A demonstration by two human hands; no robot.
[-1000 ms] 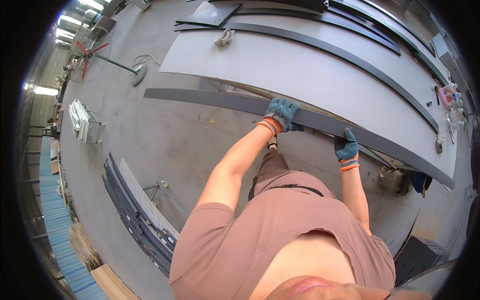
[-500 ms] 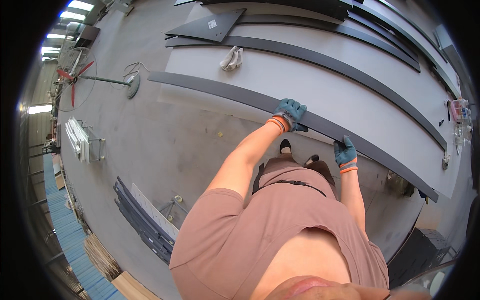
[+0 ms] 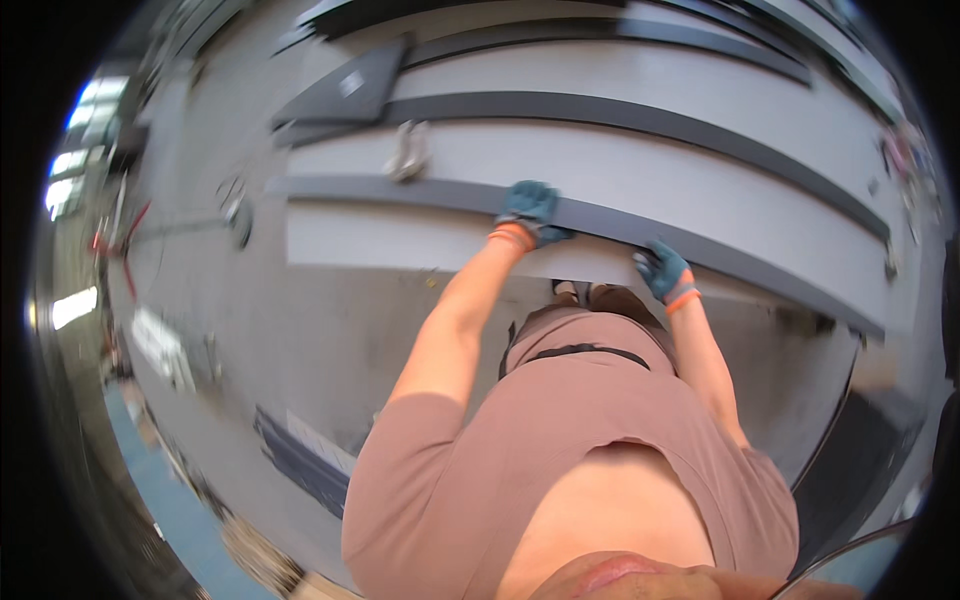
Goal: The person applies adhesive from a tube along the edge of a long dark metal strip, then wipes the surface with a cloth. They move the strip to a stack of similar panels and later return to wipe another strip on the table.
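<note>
Both gloved, left hand point(image 3: 528, 208) and right hand point(image 3: 662, 270) clenched on the long dark strip point(image 3: 400, 190) lying along the near edge of the pale panel point(image 3: 640, 180); best kept level, grips well apart, lowered evenly to avoid twisting.

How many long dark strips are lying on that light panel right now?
3 clearly: the nearest strip gripped by the left hand and right hand, a middle strip beyond it, a far strip near the top. Blur may hide more.
</note>
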